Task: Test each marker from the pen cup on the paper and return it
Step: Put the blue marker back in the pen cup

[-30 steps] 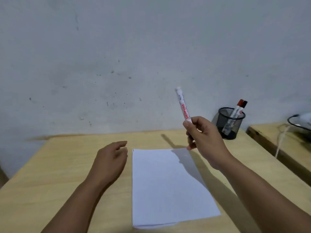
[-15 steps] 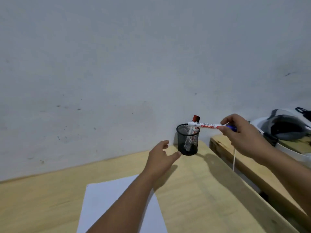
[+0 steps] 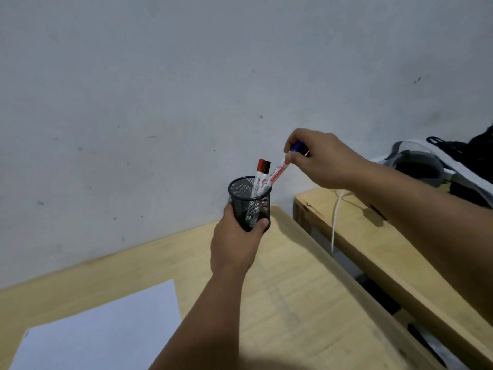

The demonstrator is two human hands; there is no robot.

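Observation:
A black mesh pen cup stands at the far right corner of the wooden desk. My left hand is wrapped around its lower part. My right hand pinches the blue-capped end of a white marker, which tilts with its lower end inside the cup's rim. Two other markers, one with a red cap and one with a black cap, stand in the cup. A white sheet of paper lies at the lower left of the desk.
A grey wall rises right behind the cup. To the right, across a narrow gap, is a second wooden surface with a white cord hanging over its edge and a dark and white headset-like object on it.
My left hand moved from the paper's edge to the cup and gripped it. My right hand carried the marker over the cup and tipped it down into the rim. The view swung right.

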